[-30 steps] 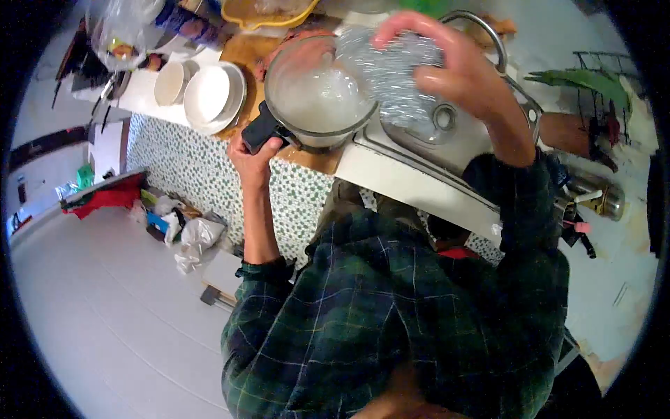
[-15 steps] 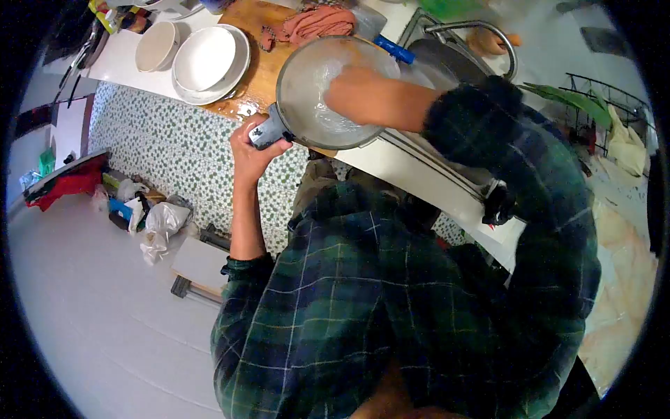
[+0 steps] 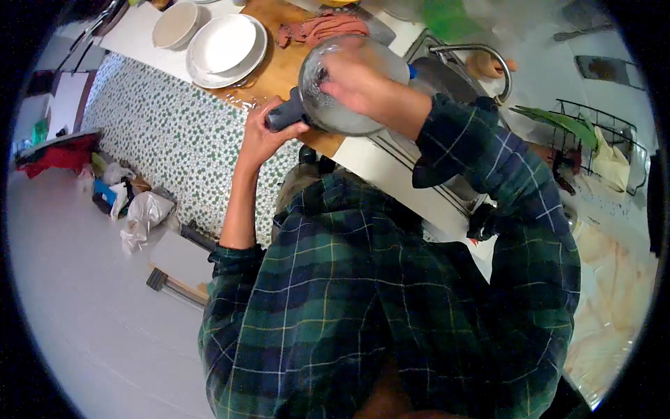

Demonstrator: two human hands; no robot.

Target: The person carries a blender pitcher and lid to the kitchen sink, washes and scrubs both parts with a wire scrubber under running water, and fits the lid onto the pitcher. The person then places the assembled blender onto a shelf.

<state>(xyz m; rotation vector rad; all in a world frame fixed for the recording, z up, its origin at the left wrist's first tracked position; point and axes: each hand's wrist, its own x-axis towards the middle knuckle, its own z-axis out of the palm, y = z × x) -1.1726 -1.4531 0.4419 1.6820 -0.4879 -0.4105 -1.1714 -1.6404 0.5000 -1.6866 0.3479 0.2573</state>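
Observation:
My left hand (image 3: 269, 136) is wrapped round the dark handle (image 3: 285, 113) of a round metal pan (image 3: 336, 120). The pan is tilted so that its inside faces me, and its wall looks wet, with whitish streaks. My right hand (image 3: 352, 82) is inside the pan, fingers curled against the inner surface. A small dark patch shows at the fingertips; what it is I cannot make out. At the pan's far right rim a bit of blue (image 3: 412, 71) sticks out.
A wooden board (image 3: 269, 66) lies under and behind the pan, with an orange-brown cloth (image 3: 324, 29) on it. White bowls (image 3: 223, 43) and a plate (image 3: 261, 52) stand at left. The sink's curved tap (image 3: 506, 73) is at right, near a wire rack (image 3: 635, 150).
The pan has shifted slightly right in view and turned, hiding most of the blue piece. My right hand has moved up inside it. My left hand keeps its hold on the handle.

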